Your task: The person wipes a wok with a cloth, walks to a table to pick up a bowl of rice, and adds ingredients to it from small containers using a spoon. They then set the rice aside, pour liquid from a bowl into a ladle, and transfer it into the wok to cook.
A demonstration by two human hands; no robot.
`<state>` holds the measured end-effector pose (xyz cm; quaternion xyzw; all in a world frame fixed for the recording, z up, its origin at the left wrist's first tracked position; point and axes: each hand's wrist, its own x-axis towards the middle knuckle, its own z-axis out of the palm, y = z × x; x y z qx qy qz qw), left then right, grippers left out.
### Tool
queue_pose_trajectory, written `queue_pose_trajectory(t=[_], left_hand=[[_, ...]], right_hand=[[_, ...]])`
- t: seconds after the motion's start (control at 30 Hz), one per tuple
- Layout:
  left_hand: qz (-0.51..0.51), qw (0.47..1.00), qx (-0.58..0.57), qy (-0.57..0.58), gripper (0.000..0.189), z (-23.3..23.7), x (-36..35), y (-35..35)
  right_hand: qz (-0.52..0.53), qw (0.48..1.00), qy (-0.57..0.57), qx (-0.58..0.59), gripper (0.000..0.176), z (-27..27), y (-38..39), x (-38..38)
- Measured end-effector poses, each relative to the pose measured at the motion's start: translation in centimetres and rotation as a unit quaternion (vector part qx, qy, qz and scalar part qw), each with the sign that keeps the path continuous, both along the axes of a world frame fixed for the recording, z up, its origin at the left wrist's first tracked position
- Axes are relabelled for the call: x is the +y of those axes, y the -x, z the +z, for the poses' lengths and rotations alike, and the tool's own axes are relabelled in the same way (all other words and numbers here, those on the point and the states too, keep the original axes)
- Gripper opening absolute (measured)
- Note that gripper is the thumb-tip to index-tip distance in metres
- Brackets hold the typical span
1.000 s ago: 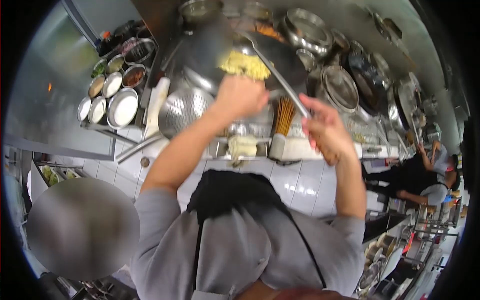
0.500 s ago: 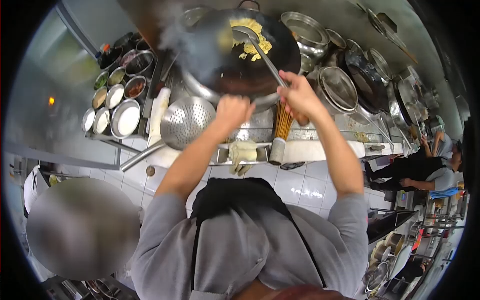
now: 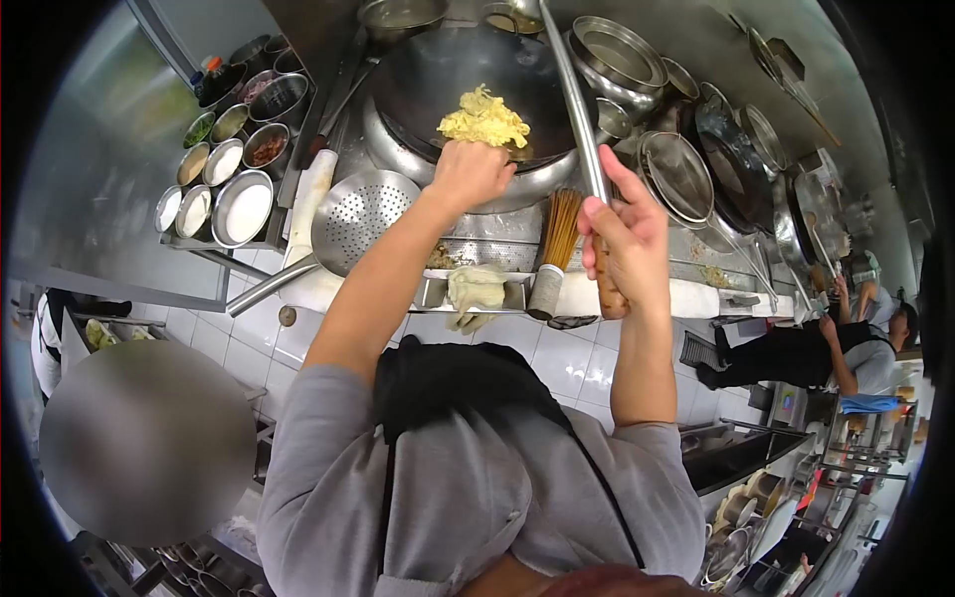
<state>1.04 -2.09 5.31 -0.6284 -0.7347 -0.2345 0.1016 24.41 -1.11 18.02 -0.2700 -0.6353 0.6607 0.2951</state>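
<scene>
My left hand (image 3: 473, 172) is closed at the near rim of the large dark wok (image 3: 428, 80), gripping it there; the part inside my fist is hidden. Yellow scrambled egg (image 3: 483, 119) lies heaped in the wok, just beyond my left knuckles. In my right hand (image 3: 634, 234) is a long-handled ladle (image 3: 577, 99) with a steel shaft and wooden grip end. My fingers wrap the shaft while the index finger points up. The ladle is raised to the right of the wok, its head beyond the top edge of view.
A perforated strainer (image 3: 366, 221) sits left of the wok. A bamboo brush (image 3: 557, 244) and a folded cloth (image 3: 476, 289) lie along the near counter edge. Seasoning containers (image 3: 247, 211) stand at left, round sieves (image 3: 678, 177) at right. Another person (image 3: 796, 348) is farther right.
The ladle has lifted out of the wok, and my right hand has moved right and down. The egg has gathered into a heap nearer my left hand. Smoke has thinned.
</scene>
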Motion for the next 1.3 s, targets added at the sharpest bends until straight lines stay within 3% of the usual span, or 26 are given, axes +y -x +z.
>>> queue_pose_trajectory(t=[0.13,0.23,0.33,0.4,0.43,0.47,0.53,0.57,0.6,0.63,0.73,0.83,0.93,0.97,1.03,1.3], left_hand=[[0.012,1.000,0.015,-0.016,0.030,-2.3,1.8,1.2],[0.023,0.998,-0.042,0.037,0.030,-3.0,1.6,1.2],[-0.004,0.966,-0.023,-0.258,0.033,-2.1,-2.1,-0.9],[-0.085,0.973,-0.177,-0.124,0.043,-2.0,-7.8,-3.4],[-0.131,0.951,-0.276,-0.047,0.037,-2.3,-10.7,-4.8],[-0.225,0.845,-0.476,0.092,0.034,-3.7,-12.8,-5.5],[-0.333,0.664,-0.614,0.266,0.035,-8.3,-16.2,-6.7],[-0.317,0.629,-0.618,0.350,0.039,-11.7,-17.0,-7.6],[-0.282,0.607,-0.658,0.346,0.040,-14.3,-17.1,-9.0],[-0.246,0.597,-0.677,0.355,0.047,-19.0,-17.0,-10.7],[-0.244,0.742,-0.484,0.395,0.059,-27.2,-13.6,-15.2],[-0.174,0.832,-0.385,0.361,0.070,-29.5,-9.4,-18.5],[-0.155,0.770,-0.427,0.448,0.069,-30.5,-5.8,-19.5],[-0.166,0.785,-0.393,0.448,0.069,-32.4,-5.3,-20.3],[-0.162,0.781,-0.393,0.457,0.063,-30.7,-6.2,-19.5],[-0.211,0.798,-0.341,0.450,0.051,-32.8,-5.9,-19.2]], right_hand=[[0.005,0.999,0.041,-0.027,0.061,-2.1,0.1,1.5],[0.004,0.996,0.072,-0.045,0.059,-3.6,-0.1,2.2],[0.034,0.987,0.152,-0.026,0.059,-5.2,-1.7,3.2],[0.057,0.970,0.234,0.008,0.058,-6.6,-2.0,5.2],[0.065,0.955,0.289,0.026,0.057,-7.4,-2.3,6.2],[0.071,0.936,0.343,0.043,0.056,-8.4,-2.4,7.0],[0.089,0.913,0.394,0.058,0.045,-10.3,-0.9,9.0],[0.101,0.899,0.420,0.071,0.043,-11.3,0.2,10.2],[0.113,0.885,0.444,0.084,0.040,-12.0,1.4,11.5],[0.133,0.903,0.403,0.061,0.037,-12.5,2.9,12.7],[0.133,0.924,0.352,0.066,0.038,-12.7,6.4,15.3],[0.118,0.925,0.353,0.079,0.037,-12.0,7.6,16.3],[0.099,0.929,0.348,0.080,0.041,-12.0,6.5,16.2],[0.108,0.925,0.356,0.084,0.043,-11.8,5.3,15.8],[0.120,0.919,0.364,0.090,0.046,-11.4,3.5,15.0],[0.117,0.904,0.401,0.089,0.046,-11.9,2.9,13.3]])
